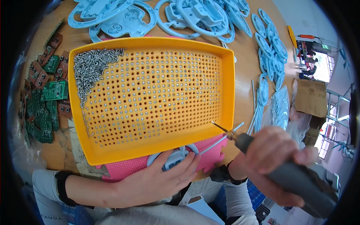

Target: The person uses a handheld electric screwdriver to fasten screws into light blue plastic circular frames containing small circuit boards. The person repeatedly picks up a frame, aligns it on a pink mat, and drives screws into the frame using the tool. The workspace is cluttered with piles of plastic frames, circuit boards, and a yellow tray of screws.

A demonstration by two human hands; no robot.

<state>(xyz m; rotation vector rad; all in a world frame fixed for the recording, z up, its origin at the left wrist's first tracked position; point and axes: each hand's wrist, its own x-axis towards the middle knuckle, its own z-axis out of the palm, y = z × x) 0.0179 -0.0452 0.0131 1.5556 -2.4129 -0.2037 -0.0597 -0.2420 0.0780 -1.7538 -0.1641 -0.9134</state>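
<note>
My left hand [165, 178] lies over a light blue plastic part [173, 159] with a ring-shaped rim, its fingers holding the part against a pink foam mat [131, 168]. A thin pale blue rod [217, 143] slants up and right from beside that part. In my right hand [275, 157] is a black electric screwdriver [292, 180], gripped with the fingers wrapped round its body. Its bit points up and left, above the right front of a yellow screw tray [152, 157]. Loose silver screws [92, 67] are heaped in the tray's far left corner, and many holes hold upright screws.
Green and brown circuit boards [45, 105] pile up at the left. Light blue plastic housings [202, 17] lie along the far side. Blue oval parts [272, 48], thin rods [257, 116] and a clear plastic bag [278, 107] are at the right, near a cardboard box [311, 97].
</note>
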